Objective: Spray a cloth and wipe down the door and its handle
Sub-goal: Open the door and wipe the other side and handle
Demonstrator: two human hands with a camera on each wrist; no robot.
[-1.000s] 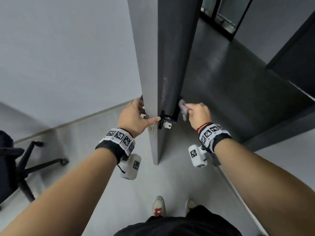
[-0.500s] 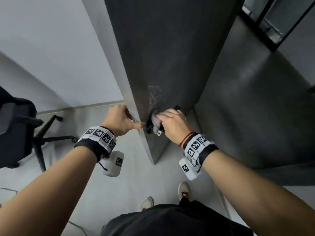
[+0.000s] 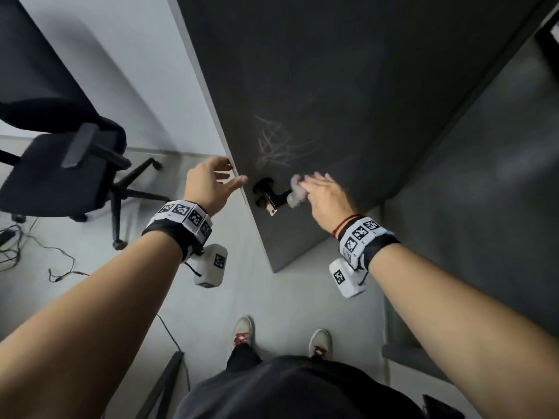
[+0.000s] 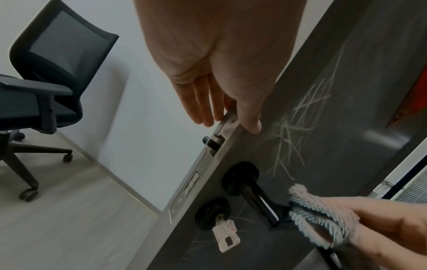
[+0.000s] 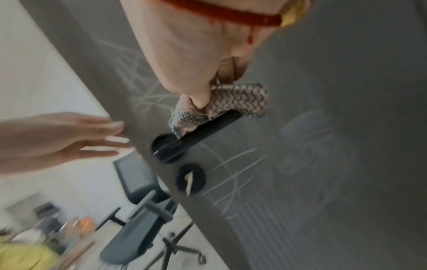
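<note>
Meanwhile, right hand (image 3: 325,196) fingers pinch the cloth (image 4: 321,217) on the handle (image 4: 256,199); left hand (image 3: 208,184) fingers spread.

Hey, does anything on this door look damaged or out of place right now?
Yes. Pale scratch-like marks crisscross the dark door just above the handle, with more below it by the keyhole, seen in the right wrist view. Whether they are scratches or chalk is unclear. A key with a white tag hangs in the lock.

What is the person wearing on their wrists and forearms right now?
Forearms bare, no sleeves. Each wrist carries a black strap with white square-code tags and a white camera box hanging below: left hand, right hand. The right wrist adds a thin red cord bracelet.
</note>
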